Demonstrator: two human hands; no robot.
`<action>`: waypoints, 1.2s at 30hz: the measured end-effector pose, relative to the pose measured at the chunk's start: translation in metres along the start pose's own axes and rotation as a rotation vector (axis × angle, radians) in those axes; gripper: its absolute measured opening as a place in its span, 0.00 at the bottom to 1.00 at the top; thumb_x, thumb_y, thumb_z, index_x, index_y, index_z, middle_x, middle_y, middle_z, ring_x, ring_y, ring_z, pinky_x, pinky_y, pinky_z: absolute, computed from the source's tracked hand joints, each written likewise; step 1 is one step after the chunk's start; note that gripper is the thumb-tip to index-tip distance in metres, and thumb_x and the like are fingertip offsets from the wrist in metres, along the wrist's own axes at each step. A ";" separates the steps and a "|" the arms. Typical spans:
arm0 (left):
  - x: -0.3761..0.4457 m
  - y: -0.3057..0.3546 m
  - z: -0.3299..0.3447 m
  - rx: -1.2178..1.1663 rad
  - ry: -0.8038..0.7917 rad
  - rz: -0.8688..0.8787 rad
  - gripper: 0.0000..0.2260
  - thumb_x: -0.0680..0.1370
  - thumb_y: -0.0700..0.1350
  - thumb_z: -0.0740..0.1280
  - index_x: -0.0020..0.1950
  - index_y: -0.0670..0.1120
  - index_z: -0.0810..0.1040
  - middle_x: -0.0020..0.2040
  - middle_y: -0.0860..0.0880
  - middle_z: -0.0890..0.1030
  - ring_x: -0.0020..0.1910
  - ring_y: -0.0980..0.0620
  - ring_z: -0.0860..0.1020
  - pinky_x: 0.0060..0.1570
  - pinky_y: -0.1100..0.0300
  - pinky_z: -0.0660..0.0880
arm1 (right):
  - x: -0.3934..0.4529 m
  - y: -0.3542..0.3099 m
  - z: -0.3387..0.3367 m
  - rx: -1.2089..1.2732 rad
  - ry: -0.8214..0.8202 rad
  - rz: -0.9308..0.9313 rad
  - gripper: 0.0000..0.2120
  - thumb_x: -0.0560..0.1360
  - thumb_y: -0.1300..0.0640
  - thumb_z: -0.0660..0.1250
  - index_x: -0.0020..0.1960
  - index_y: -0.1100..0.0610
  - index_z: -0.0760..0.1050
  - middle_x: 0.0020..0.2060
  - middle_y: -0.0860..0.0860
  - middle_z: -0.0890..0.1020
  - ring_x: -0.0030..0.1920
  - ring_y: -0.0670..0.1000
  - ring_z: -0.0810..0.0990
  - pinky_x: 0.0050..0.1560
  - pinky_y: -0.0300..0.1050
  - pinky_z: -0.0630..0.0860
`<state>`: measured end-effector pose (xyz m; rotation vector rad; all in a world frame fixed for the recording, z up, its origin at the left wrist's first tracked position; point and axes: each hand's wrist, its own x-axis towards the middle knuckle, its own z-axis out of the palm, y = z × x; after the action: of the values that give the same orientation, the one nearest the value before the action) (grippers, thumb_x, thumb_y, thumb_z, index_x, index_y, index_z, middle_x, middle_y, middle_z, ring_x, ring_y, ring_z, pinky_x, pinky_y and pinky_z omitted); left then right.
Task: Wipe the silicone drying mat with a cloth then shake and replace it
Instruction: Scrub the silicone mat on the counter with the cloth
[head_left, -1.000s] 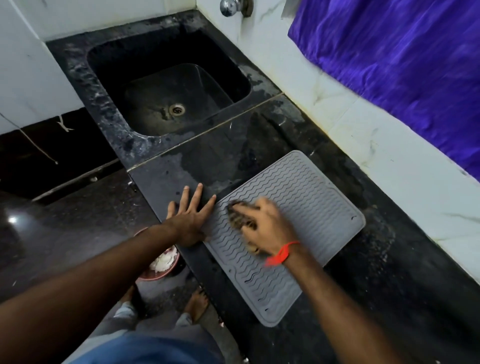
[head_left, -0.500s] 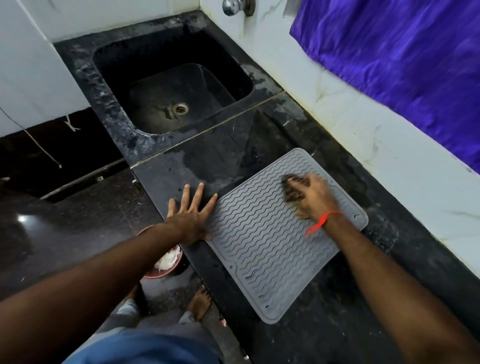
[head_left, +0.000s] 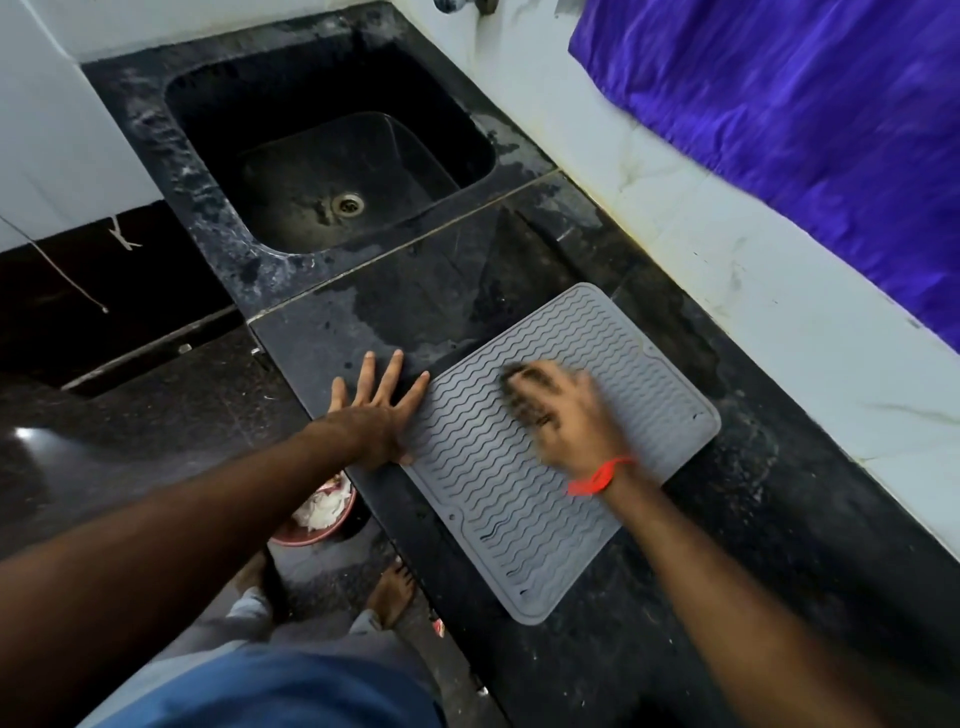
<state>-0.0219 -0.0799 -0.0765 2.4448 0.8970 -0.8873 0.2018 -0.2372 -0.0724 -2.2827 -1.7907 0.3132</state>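
1. We start at our right hand (head_left: 566, 415): it presses a dark cloth (head_left: 519, 387) onto the silicone drying mat (head_left: 498, 499). The fingers curl over the wad, so we judge it gripped and pressed down together; the hand is blurred, so how tightly we hold it we cannot tell.

2. Only a dark edge of the cloth shows past the fingertips, toward the sink side of the mat. We take it to be bunched under the palm so the pressure lands in the wavy ribs.

3. Our left hand (head_left: 376, 415) lies flat, fingers spread and straight. The heel and thumb side touch the mat's left edge, while the fingers rest on the black counter (head_left: 727, 597). We judge this a brace, keeping the soft mat from sliding under the wiping.

4. The mat lies flat on the counter, turned at an angle, between the front edge and the white tiled wall (head_left: 779, 291). One corner is near the wall; the near corner is close to the counter's front edge.

5. Beyond the mat the counter shows wet patches, then the dark sink (head_left: 208, 171) with its drain. A purple cloth (head_left: 805, 130) hangs over the wall.

6. Below the counter edge we see a pink bowl (head_left: 322, 519) on the floor and our bare feet.

7. As we judge it, we are mid-wipe; shaking and replacing are not yet done.
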 end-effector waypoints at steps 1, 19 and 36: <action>0.001 0.000 0.000 0.009 -0.002 0.004 0.49 0.76 0.58 0.69 0.77 0.56 0.30 0.75 0.45 0.24 0.73 0.37 0.26 0.70 0.30 0.39 | -0.014 -0.025 0.009 -0.026 -0.032 -0.092 0.32 0.70 0.64 0.67 0.71 0.43 0.67 0.73 0.44 0.63 0.58 0.53 0.68 0.52 0.47 0.74; -0.007 0.012 -0.002 0.029 -0.032 -0.024 0.45 0.78 0.55 0.66 0.78 0.57 0.31 0.76 0.46 0.25 0.74 0.37 0.27 0.70 0.29 0.40 | 0.047 0.156 -0.030 -0.276 -0.058 0.298 0.32 0.68 0.65 0.72 0.71 0.53 0.71 0.74 0.52 0.66 0.58 0.64 0.69 0.62 0.55 0.71; -0.009 0.013 -0.005 0.118 -0.044 0.008 0.43 0.80 0.54 0.63 0.78 0.52 0.30 0.76 0.44 0.25 0.74 0.35 0.28 0.71 0.29 0.43 | -0.047 -0.059 0.053 -0.154 -0.123 -0.471 0.31 0.69 0.63 0.65 0.69 0.44 0.67 0.72 0.48 0.67 0.51 0.55 0.69 0.45 0.48 0.74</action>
<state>-0.0164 -0.0905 -0.0650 2.5155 0.8410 -1.0137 0.1200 -0.2671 -0.1033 -1.8793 -2.4140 0.2390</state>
